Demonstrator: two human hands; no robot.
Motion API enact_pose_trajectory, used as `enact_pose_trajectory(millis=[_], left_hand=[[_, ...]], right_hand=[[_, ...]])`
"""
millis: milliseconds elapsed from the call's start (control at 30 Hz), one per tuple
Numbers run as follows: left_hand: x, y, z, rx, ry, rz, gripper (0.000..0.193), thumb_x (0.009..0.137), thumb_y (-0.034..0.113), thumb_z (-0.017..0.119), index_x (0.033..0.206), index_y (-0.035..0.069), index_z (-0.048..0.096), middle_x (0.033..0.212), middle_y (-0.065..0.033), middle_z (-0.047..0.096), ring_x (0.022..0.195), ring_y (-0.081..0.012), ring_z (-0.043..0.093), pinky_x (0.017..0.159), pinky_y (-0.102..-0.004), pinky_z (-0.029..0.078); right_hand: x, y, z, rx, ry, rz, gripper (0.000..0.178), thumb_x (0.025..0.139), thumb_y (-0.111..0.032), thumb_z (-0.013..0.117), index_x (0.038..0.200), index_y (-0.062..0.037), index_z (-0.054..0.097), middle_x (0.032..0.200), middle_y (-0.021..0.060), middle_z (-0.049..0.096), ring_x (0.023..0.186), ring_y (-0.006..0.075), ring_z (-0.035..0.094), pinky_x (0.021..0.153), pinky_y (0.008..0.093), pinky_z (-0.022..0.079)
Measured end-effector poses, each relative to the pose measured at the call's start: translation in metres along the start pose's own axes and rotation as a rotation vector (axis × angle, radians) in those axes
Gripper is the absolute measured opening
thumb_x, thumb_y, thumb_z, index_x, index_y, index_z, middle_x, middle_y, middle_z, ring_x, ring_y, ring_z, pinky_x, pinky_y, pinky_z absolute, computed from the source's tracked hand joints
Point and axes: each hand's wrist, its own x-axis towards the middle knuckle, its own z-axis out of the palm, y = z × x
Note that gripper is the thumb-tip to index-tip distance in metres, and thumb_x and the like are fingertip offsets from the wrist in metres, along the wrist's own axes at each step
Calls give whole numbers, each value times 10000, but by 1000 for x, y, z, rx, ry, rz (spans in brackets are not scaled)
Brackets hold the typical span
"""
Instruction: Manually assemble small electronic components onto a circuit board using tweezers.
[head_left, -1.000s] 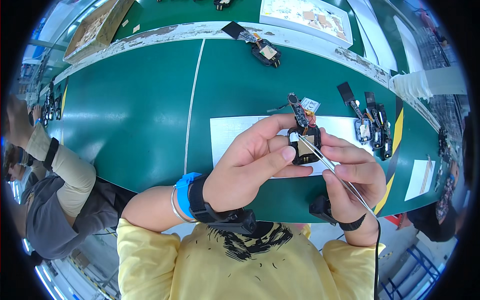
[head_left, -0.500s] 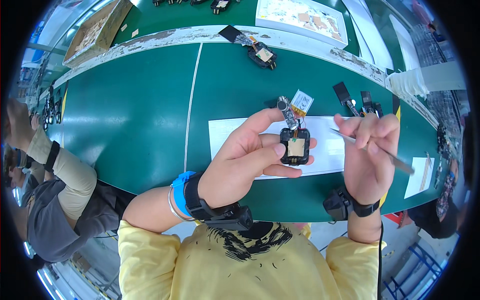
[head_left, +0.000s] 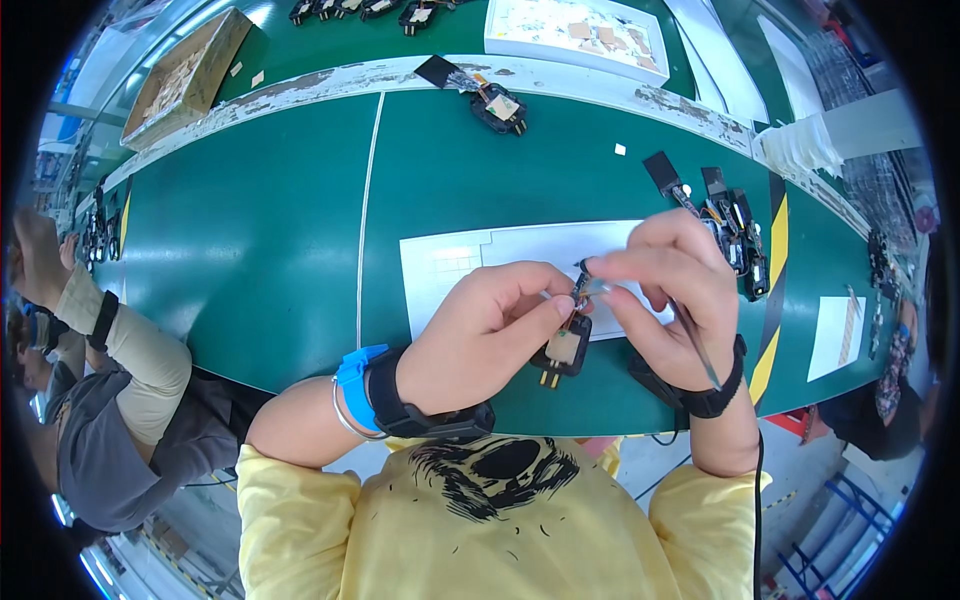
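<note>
My left hand [head_left: 490,325] pinches a small electronic unit near its circuit board. Below the fingertips hangs the unit's black plastic housing [head_left: 565,348], with a tan pad on its back and two gold-coloured prongs at the lower end. My right hand [head_left: 675,290] is closed around metal tweezers [head_left: 697,345], which lie across the palm and point down toward the wrist. The right fingertips meet the left ones at the board and its small parts, which the fingers largely cover. Beneath both hands lies a white sheet [head_left: 450,285].
Several similar units [head_left: 738,235] lie to the right, and another unit [head_left: 497,107] lies farther off. A white tray [head_left: 575,55] and a cardboard box [head_left: 185,80] of scraps stand behind. A small white square [head_left: 620,150] rests on the green table. A co-worker's sleeve [head_left: 140,345] is at left.
My right hand has moved left to meet the left hand, and the tweezers have swung back into its palm. The unit is lower and tilted. A small white square now shows on the table.
</note>
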Motion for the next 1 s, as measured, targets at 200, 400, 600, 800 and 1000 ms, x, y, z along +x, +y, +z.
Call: enact_pose_trajectory(millis=[200,400,600,800,1000], left_hand=[[0,-5,7,43,83,96,137,905,109,501,919,-16,554,788,-35,621,676,-63,582,558,-194,455],[4,3,2,-70,67,0,141,905,117,502,916,-14,556,815,-70,627,706,-111,615,613,-225,504],[6,3,-5,-310,110,-8,164,912,151,487,903,1,553,848,-119,638,736,-171,644,661,-274,548],[6,-1,-6,-234,107,39,141,899,126,506,909,-6,555,871,-125,634,748,-168,644,691,-273,546],[6,-5,1,-74,162,213,94,865,21,539,947,-21,558,887,-112,634,788,-149,632,696,-251,532]], right_hand=[[5,3,10,50,-27,165,238,660,23,678,881,-64,666,800,24,519,553,62,405,459,188,299],[-1,6,4,44,-38,-21,223,674,14,678,884,-60,665,763,31,546,523,61,417,443,191,304],[-4,4,8,96,-67,-26,188,684,36,662,850,-53,656,778,47,600,529,50,445,420,186,305],[-3,-7,18,-8,60,46,185,678,67,647,824,-45,628,789,53,633,478,51,426,402,180,299],[-3,-14,20,-110,76,34,178,667,57,649,810,-39,604,787,72,633,504,102,472,443,211,362]])
